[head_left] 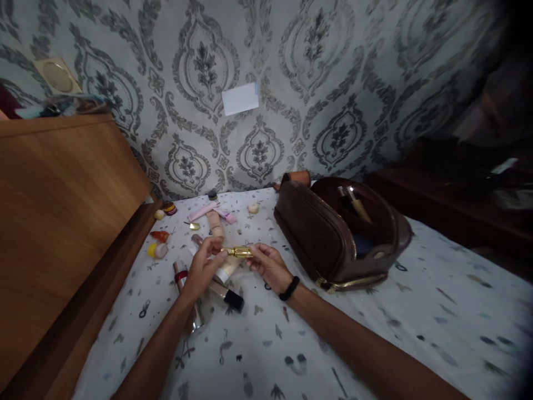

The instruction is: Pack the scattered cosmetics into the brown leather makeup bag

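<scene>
A small shiny gold tube (240, 252), which looks like a lipstick, is held level between my two hands. My left hand (205, 263) pinches its left end, and my right hand (268, 266), with a black band at the wrist, grips its right end. Below and beside my left hand lie several cosmetics: a bottle with a black cap (234, 300), a tube with a red band (180, 275) and a pale tube (227, 270) partly hidden by the hands. Just beyond them rests a beige tube (215, 224).
An open brown cosmetic bag (316, 228) stands at right, with slim items (358, 205) inside. Farther back lie a pink tube (203, 211), a cream round piece (253, 208), a yellow-lidded jar (157, 250) and a dark jar (170, 208). A wooden cabinet (70, 205) borders the left; a patterned wall rises behind.
</scene>
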Tool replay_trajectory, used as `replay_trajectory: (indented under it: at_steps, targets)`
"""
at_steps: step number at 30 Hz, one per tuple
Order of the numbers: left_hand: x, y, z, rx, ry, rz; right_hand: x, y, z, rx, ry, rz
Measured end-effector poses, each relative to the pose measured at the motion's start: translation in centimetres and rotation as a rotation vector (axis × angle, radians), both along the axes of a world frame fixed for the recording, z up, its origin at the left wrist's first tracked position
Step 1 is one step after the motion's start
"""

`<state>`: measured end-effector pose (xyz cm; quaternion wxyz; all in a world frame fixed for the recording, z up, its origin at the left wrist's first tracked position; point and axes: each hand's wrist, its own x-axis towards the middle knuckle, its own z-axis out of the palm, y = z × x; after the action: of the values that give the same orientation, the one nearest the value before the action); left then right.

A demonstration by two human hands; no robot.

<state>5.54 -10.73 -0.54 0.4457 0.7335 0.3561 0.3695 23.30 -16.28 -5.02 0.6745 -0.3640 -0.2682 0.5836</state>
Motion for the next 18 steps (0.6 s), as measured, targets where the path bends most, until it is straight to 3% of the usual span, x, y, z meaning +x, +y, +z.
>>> replay_trajectory:
  at_steps: [3, 11, 18]
  targets:
    - [0.07, -0.01, 0.00, 0.046, 0.057, 0.049, -0.03, -0.07, 0.04, 0.000, -0.008, 0.004]
    - [-0.01, -0.21, 0.19, 0.055, -0.010, 0.039, -0.04, -0.19, 0.08, -0.002, -0.023, 0.067]
    - [-0.25, -0.42, 0.44, 0.081, 0.052, 0.044, -0.26, -0.03, -0.14, -0.012, 0.025, 0.051]
